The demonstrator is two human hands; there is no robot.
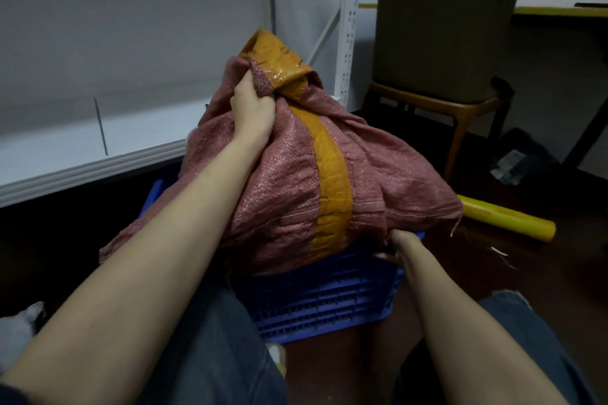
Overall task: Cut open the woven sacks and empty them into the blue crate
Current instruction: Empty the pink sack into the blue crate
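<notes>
Sack [289, 181] resting on top of the crate [329, 299], directly before us.
We find the sack overhanging the crate's left and right rims. Our left hand [253, 108] grips the sack's upper end; our right hand [399, 240] holds its lower right edge, at the crate's near right corner. A shelf [98, 148] lies to the left, a chair [441, 26] behind and to the right, and a roll [506, 217] on the floor right of the crate.

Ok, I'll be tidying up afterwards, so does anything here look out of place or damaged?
A yellow roll lies loose on the floor right of the blue crate. The woven sack resting on the crate has a frayed thread dangling from its right corner. Nothing looks spilled.
</notes>
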